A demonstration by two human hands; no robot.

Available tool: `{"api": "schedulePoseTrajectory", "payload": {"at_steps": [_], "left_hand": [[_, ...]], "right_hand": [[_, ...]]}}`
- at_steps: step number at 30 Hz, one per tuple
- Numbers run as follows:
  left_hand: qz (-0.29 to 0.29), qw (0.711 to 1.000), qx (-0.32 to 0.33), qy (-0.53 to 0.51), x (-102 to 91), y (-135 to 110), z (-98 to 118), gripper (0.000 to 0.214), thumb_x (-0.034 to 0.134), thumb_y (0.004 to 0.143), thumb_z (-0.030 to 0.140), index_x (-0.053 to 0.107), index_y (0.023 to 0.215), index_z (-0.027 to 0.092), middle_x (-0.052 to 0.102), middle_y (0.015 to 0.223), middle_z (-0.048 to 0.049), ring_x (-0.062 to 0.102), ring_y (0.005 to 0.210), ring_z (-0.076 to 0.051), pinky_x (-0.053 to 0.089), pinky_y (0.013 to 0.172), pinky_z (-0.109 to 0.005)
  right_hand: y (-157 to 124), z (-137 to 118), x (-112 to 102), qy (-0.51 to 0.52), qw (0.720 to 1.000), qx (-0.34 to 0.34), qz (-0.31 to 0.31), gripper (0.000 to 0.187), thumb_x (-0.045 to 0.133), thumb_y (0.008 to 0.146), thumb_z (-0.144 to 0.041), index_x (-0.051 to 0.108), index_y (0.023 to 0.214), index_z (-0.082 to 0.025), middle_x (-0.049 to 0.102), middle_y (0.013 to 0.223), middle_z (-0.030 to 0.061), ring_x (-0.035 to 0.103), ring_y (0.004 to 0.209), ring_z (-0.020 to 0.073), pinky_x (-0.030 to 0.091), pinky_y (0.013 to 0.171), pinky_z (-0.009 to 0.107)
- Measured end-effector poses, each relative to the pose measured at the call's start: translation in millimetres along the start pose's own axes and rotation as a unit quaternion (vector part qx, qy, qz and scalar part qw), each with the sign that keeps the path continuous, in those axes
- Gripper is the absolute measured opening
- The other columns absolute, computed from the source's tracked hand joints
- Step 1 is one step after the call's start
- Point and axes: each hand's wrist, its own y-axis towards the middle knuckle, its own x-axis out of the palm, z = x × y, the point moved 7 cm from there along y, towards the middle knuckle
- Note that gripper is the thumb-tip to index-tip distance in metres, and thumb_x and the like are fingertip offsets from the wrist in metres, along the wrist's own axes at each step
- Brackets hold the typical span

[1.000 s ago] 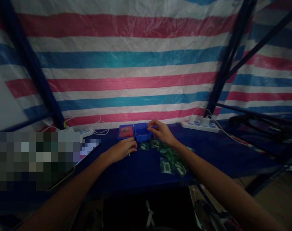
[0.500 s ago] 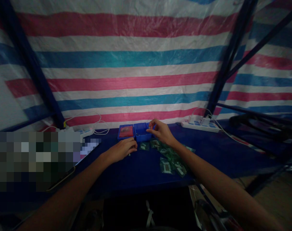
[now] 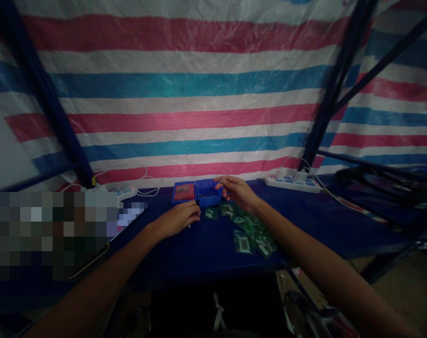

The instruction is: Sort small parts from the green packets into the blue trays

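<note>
My right hand [image 3: 236, 191] hovers at the right rim of a small blue bin [image 3: 207, 192], fingers pinched together on something too small to make out. Beside that bin on the left stands a second blue bin [image 3: 183, 192] with red contents. My left hand [image 3: 180, 218] rests on the dark blue table [image 3: 206, 249] just in front of the bins, fingers curled shut around a small item I cannot name. Several small green packets [image 3: 252, 232] lie under and beside my right forearm.
A white power strip [image 3: 293, 182] with plugs and cables sits at the back right, another power strip [image 3: 123, 192] at the back left. A phone [image 3: 89, 263] lies near the left front edge. A striped tarp hangs behind; dark metal frame poles stand at both sides.
My right hand has shifted slightly over the right blue bin's rim. The left hand has stayed put.
</note>
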Motion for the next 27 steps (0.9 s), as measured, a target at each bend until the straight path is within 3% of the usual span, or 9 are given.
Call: {"api": "schedulePoseTrajectory", "payload": {"at_steps": [9, 17, 22, 27], "left_hand": [[0.0, 1.0, 0.0, -0.007, 0.8, -0.5, -1.1, 0.01, 0.055, 0.105, 0.026, 0.063, 0.102, 0.02, 0.064, 0.103, -0.0031, 0.062, 0.093, -0.018, 0.045, 0.082, -0.029], [0.0, 1.0, -0.002, -0.009, -0.5, -0.5, 1.1, 0.012, 0.054, 0.105, 0.027, 0.062, 0.1, 0.02, 0.063, 0.102, -0.0031, 0.062, 0.092, -0.018, 0.045, 0.081, -0.028], [-0.001, 1.0, 0.0, -0.007, -1.1, -1.1, 1.4, 0.011, 0.055, 0.105, 0.027, 0.062, 0.101, 0.02, 0.063, 0.103, -0.0031, 0.062, 0.093, -0.018, 0.044, 0.082, -0.028], [-0.002, 1.0, -0.002, -0.002, -2.8, -0.8, 4.3, 0.013, 0.053, 0.106, 0.029, 0.061, 0.101, 0.02, 0.063, 0.103, -0.0035, 0.062, 0.093, -0.018, 0.045, 0.082, -0.029]], "right_hand": [[1.2, 0.3, -1.0, 0.034, 0.999, 0.006, 0.012, 0.029, 0.076, 0.087, -0.036, 0.075, 0.111, -0.02, 0.073, 0.106, 0.0067, 0.05, 0.062, 0.0094, 0.043, 0.05, 0.021], [2.5, -1.8, -2.2, 0.04, 0.999, -0.011, 0.018, 0.034, 0.081, 0.083, -0.044, 0.075, 0.105, -0.02, 0.069, 0.095, 0.0037, 0.046, 0.06, 0.0086, 0.038, 0.048, 0.02], [1.2, -1.8, 2.5, 0.036, 0.999, -0.001, -0.004, 0.04, 0.079, 0.084, -0.055, 0.07, 0.097, -0.018, 0.059, 0.077, -0.0008, 0.042, 0.057, 0.0087, 0.036, 0.048, 0.021], [-2.2, -0.7, 12.7, 0.034, 0.998, 0.034, -0.036, 0.05, 0.073, 0.085, -0.065, 0.056, 0.076, -0.019, 0.041, 0.062, -0.0054, 0.033, 0.053, 0.0093, 0.034, 0.048, 0.022]]}}
